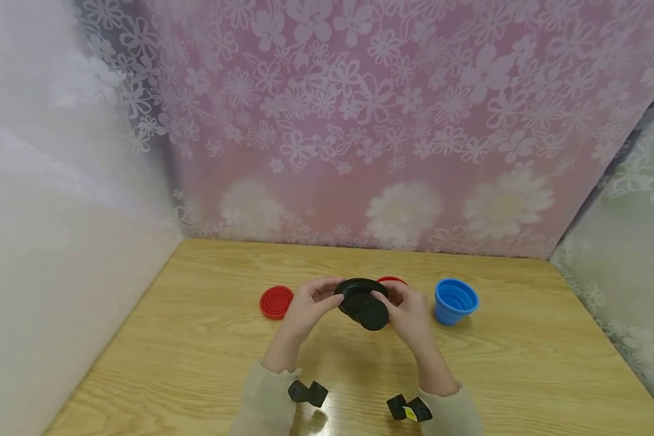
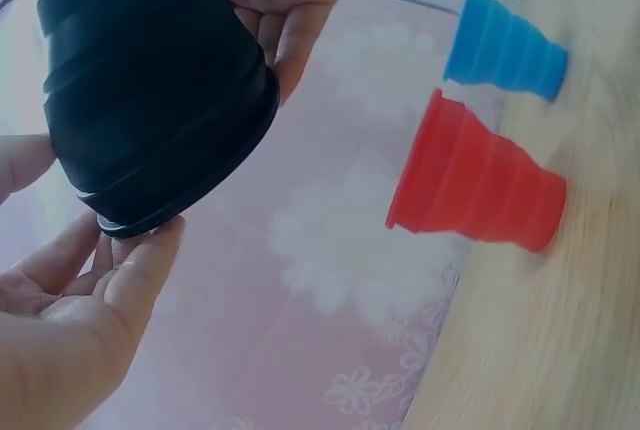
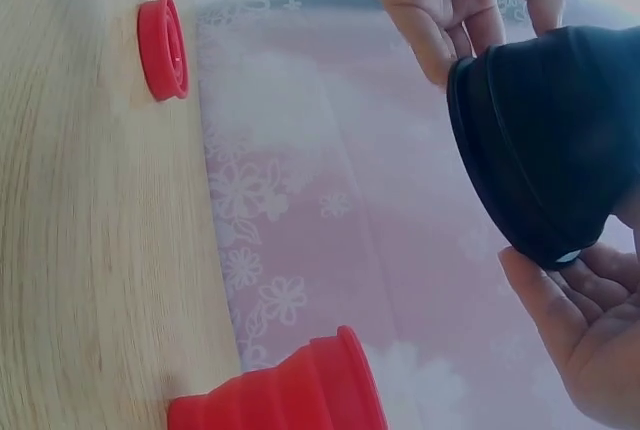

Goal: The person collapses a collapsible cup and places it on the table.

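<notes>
A black collapsible cup [image 1: 360,300], drawn out into stepped rings, is held up above the table between both hands. Its wide rim faces away from me and its base tilts toward me. My left hand [image 1: 305,309] grips the rim's left side, thumb on the near wall and fingers behind. On the opposite side my right hand [image 1: 411,312] pinches the cup the same way. The left wrist view shows the black cup's ringed wall [image 2: 150,80] close up. Behind the right hand, an extended red cup [image 2: 480,175] stands upright, mostly hidden in the head view.
To the right stands an extended blue cup [image 1: 455,300], mouth up. A flattened red cup [image 1: 276,303] lies left of the left hand. All rest on a wooden table [image 1: 196,351], with a pink flowered curtain [image 1: 327,133] along its back edge.
</notes>
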### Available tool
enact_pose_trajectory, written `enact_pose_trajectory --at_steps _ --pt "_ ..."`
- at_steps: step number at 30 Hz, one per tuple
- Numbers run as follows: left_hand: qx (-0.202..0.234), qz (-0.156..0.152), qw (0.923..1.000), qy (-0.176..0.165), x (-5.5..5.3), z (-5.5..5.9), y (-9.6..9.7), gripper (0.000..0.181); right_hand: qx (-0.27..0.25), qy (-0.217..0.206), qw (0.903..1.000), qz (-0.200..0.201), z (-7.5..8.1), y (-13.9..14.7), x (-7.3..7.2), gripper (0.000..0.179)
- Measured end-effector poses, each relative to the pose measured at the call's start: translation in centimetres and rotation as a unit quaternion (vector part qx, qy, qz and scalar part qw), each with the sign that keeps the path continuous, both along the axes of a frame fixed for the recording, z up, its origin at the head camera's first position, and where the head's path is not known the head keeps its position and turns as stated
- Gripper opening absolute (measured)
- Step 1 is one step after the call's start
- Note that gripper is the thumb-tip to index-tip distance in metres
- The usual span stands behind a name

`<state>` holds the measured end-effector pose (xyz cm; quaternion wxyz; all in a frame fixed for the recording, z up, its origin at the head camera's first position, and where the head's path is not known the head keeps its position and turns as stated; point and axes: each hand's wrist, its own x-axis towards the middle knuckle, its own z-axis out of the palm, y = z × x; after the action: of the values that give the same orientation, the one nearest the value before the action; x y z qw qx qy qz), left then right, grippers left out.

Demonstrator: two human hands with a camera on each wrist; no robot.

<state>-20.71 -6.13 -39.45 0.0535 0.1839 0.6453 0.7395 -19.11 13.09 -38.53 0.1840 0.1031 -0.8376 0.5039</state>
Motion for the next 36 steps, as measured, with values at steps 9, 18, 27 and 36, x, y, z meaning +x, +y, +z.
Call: enact_pose_trajectory --at_steps 9,18,27,36 --pt "0.005 0.005 1.0000 0.001 0.0 0.0 0.4 0.035 0.019 -0.028 0.9988 -0.034 0.1 0.0 0.0 0.018" --pt "-0.056 0.065 0.9951 0.048 -0.3 -0.2 1.0 0.030 -0.005 -0.066 0.9976 -0.023 0.4 -0.2 0.1 0.018" --pt "-0.047 0.139 0.9885 0.034 -0.1 -0.5 0.9 0.025 -0.110 -0.116 0.9797 0.121 0.4 0.4 0.5 0.037" --pt "-0.009 0.092 0.9957 0.005 0.7 1.3 1.0 0.026 -0.128 -0.120 0.9783 0.110 0.7 0.2 0.3 0.041"
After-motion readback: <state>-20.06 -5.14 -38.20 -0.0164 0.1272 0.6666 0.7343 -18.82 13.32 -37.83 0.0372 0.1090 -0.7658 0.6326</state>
